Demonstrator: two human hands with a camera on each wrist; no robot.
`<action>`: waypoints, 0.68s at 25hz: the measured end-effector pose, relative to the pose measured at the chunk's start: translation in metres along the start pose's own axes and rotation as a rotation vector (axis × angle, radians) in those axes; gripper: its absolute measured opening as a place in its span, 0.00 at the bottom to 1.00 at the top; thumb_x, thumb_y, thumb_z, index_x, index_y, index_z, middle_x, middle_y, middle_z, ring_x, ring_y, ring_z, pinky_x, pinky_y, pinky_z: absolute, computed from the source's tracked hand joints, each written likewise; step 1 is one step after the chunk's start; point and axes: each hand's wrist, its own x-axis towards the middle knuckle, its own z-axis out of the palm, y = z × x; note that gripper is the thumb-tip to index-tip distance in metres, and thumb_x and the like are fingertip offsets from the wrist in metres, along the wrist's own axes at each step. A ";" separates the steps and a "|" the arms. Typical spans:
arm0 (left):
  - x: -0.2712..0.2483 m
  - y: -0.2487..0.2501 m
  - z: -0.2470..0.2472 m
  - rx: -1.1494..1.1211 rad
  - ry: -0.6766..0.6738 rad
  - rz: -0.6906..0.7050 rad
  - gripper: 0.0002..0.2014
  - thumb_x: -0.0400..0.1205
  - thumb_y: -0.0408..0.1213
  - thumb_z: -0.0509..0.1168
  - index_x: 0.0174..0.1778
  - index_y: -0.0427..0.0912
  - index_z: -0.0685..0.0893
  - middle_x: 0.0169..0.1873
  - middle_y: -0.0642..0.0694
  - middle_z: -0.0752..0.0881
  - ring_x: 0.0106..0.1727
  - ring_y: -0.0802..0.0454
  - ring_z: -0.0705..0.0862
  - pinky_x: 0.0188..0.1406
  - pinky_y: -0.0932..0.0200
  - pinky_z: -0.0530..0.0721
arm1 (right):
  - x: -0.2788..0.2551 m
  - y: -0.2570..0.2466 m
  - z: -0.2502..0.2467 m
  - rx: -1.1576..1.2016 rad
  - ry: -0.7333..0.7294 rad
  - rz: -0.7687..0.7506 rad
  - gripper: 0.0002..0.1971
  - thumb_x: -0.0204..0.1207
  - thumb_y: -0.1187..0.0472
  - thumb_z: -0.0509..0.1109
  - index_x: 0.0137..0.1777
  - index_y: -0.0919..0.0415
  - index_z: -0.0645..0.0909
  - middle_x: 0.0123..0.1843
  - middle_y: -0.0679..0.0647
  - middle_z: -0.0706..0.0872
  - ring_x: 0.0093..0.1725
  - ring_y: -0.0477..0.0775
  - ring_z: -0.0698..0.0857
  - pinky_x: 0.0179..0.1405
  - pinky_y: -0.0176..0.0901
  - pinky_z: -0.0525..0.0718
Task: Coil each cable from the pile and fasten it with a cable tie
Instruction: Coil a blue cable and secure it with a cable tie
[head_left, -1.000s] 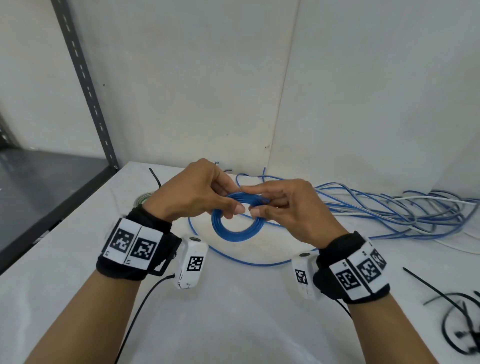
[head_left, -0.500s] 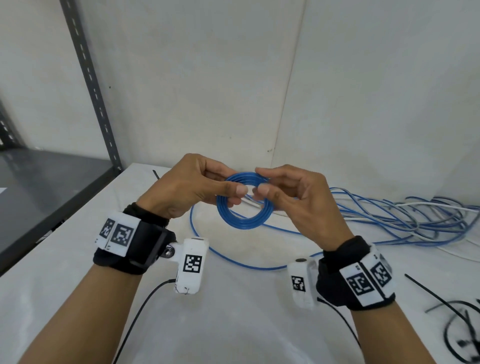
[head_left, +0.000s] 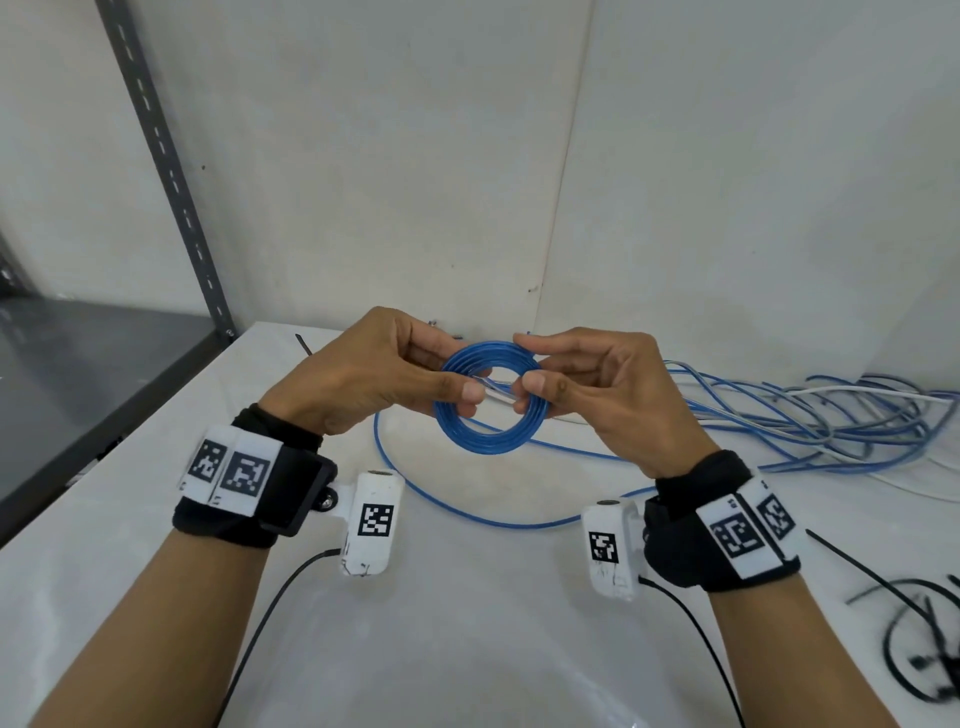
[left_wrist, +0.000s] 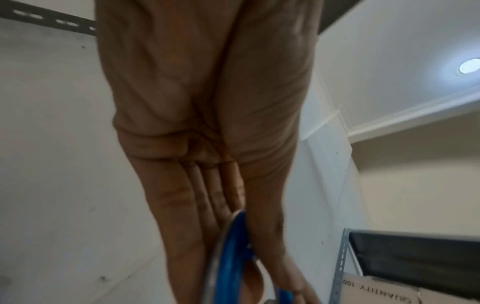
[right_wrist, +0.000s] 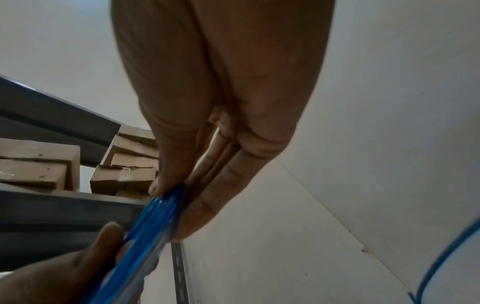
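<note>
Over the white table (head_left: 467, 649) in the corner, the left hand (head_left: 363, 379) and right hand (head_left: 597, 395) are pinching the blue coil (head_left: 491, 397), now lifting it higher (tail trailing to the pile (head_left: 810, 415)), so winding is continuing, tying still ahead.

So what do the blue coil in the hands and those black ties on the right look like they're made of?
Blue coil: looks like a glossy plastic-jacketed cable; bright highlights run along its loops, and it bends smoothly. Black ties: probably matte nylon or similar plastic, being thin, springy-looking strips that curl on the table; they are too blurred to be sure.
</note>
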 end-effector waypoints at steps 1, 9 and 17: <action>-0.001 0.000 -0.001 0.016 -0.002 0.007 0.14 0.70 0.34 0.79 0.51 0.36 0.94 0.41 0.33 0.93 0.41 0.46 0.93 0.44 0.56 0.92 | 0.000 0.000 0.001 -0.006 0.001 -0.003 0.14 0.75 0.72 0.75 0.60 0.61 0.87 0.43 0.63 0.94 0.39 0.60 0.93 0.41 0.47 0.91; 0.001 0.001 0.001 -0.028 0.079 0.106 0.15 0.68 0.33 0.80 0.51 0.37 0.93 0.40 0.34 0.93 0.40 0.43 0.93 0.41 0.55 0.91 | 0.000 -0.006 -0.001 -0.033 0.027 -0.038 0.15 0.76 0.72 0.75 0.60 0.58 0.88 0.46 0.62 0.94 0.43 0.62 0.94 0.44 0.47 0.92; 0.011 -0.010 0.011 -0.163 -0.136 -0.117 0.28 0.91 0.55 0.52 0.51 0.31 0.84 0.32 0.40 0.84 0.34 0.46 0.84 0.53 0.48 0.90 | 0.001 0.002 0.001 -0.235 -0.005 -0.027 0.14 0.77 0.72 0.77 0.61 0.60 0.90 0.46 0.60 0.94 0.39 0.57 0.94 0.44 0.42 0.90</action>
